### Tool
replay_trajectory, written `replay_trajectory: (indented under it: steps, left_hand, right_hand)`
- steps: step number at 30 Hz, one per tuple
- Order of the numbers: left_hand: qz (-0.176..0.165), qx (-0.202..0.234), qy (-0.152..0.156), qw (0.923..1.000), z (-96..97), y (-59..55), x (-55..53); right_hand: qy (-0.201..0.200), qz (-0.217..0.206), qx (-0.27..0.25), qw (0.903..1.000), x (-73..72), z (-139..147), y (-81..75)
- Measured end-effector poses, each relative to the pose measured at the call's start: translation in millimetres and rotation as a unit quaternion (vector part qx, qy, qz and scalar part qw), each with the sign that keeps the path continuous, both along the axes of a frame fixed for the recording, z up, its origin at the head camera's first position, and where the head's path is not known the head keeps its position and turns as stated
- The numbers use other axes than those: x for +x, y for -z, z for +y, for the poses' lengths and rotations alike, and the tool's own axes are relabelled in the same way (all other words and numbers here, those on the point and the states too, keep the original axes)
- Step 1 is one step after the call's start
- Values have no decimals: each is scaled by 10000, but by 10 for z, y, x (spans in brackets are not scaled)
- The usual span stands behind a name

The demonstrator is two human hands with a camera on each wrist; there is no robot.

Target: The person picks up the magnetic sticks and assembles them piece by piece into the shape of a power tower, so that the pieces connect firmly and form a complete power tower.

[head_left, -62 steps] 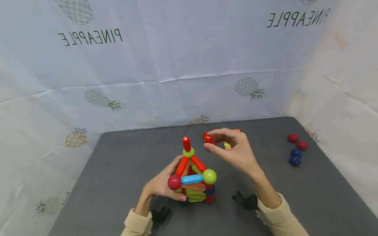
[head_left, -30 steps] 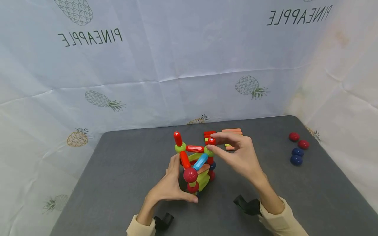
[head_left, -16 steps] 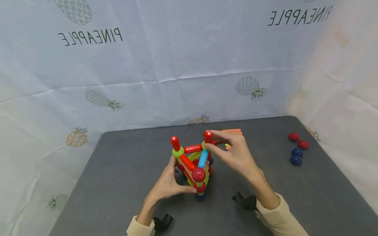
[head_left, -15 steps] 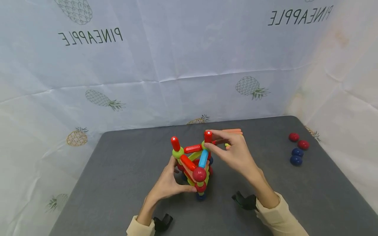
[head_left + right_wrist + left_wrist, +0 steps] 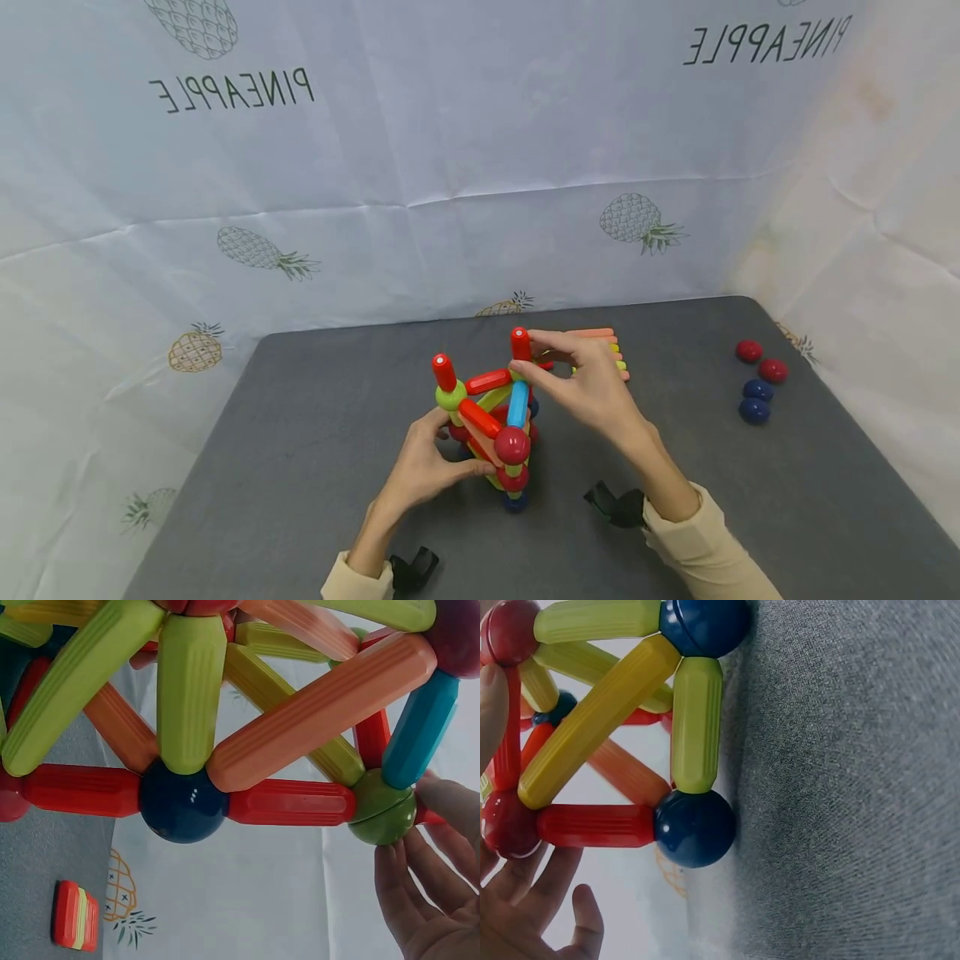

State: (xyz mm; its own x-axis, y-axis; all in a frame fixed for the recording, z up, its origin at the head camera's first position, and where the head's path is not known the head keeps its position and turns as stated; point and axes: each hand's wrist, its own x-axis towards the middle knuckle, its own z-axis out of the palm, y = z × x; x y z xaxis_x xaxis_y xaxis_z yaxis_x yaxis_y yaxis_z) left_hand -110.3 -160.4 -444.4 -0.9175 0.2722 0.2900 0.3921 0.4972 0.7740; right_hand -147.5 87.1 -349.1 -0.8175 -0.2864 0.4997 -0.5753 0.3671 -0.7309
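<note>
A tower of magnetic rods and balls (image 5: 487, 417) stands on the table between my hands. My left hand (image 5: 420, 462) grips its left side, thumb at the front. In the left wrist view that hand's fingers (image 5: 544, 900) lie by a red ball (image 5: 511, 825); two blue balls touch the tabletop. My right hand (image 5: 588, 383) pinches a short red magnetic rod (image 5: 520, 343) upright on the right green ball (image 5: 382, 806), largely hidden in the head view. Another red rod (image 5: 444, 372) stands on the left green ball (image 5: 451, 396), and a blue rod (image 5: 517, 404) joins the upper frame.
Orange and yellow-green rods (image 5: 600, 333) lie behind my right hand, partly covered by it. Two red balls (image 5: 772, 371) and two blue balls (image 5: 754, 410) sit at the table's right. A pineapple-print cloth (image 5: 405, 150) hangs behind the grey table (image 5: 300, 483).
My left hand has turned the tower, bringing its red corner ball to the front. My right hand has brought the red rod onto the right green ball and tipped it upright.
</note>
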Motion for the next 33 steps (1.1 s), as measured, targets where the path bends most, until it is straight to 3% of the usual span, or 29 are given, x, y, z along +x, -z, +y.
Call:
replay_trajectory:
  steps: [7, 12, 17, 22, 27, 33]
  left_hand:
    - [26, 4, -184, 9998, -1, -15, 25]
    - [205, 30, -389, 9990, 4, -19, 37]
    - [418, 72, -544, 9976, 0, -18, 36]
    - [512, 126, -608, 9968, 2, -26, 33]
    - [527, 136, -642, 9964, 7, -23, 41]
    - [542, 194, -680, 9960, 28, -13, 49]
  right_hand:
    - [-219, -92, -308, 9992, -57, -1, 64]
    - [-31, -461, -394, 9982, -260, 29, 264]
    - [390, -542, 672, 9955, -593, 16, 631]
    - [458, -501, 2072, 9759, -838, -21, 914]
    - [358, -776, 2769, 9571, -904, -52, 1014]
    - [468, -936, 3031, 9472, -893, -64, 1044]
